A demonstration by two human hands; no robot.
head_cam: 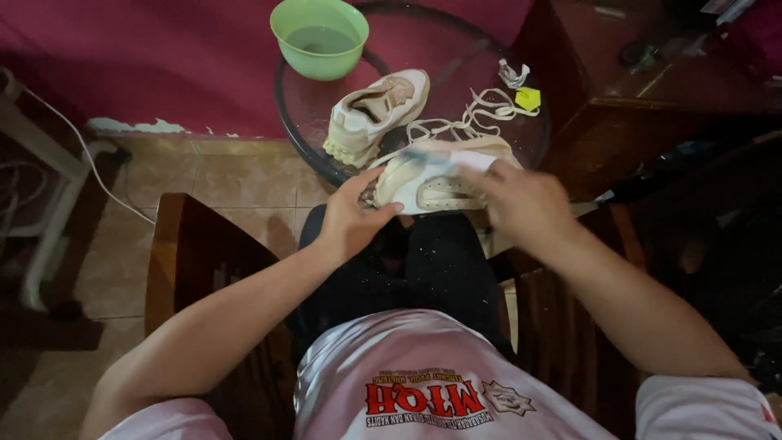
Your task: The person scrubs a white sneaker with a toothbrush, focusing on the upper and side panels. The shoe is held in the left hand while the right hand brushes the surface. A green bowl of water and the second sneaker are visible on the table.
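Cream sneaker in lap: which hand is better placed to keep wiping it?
Right. The right hand already presses a white cloth on the cream sneaker; the left hand grips its end, steadying it.

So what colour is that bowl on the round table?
The bowl is light green, holding murky liquid; the head view shows it clearly at the table's far edge.

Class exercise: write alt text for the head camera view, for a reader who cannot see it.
A seated person's left hand holds a cream sneaker over the lap while the right hand presses a white cloth or wipe against it. A round glass table beyond holds the second sneaker, loose laces and a green bowl.
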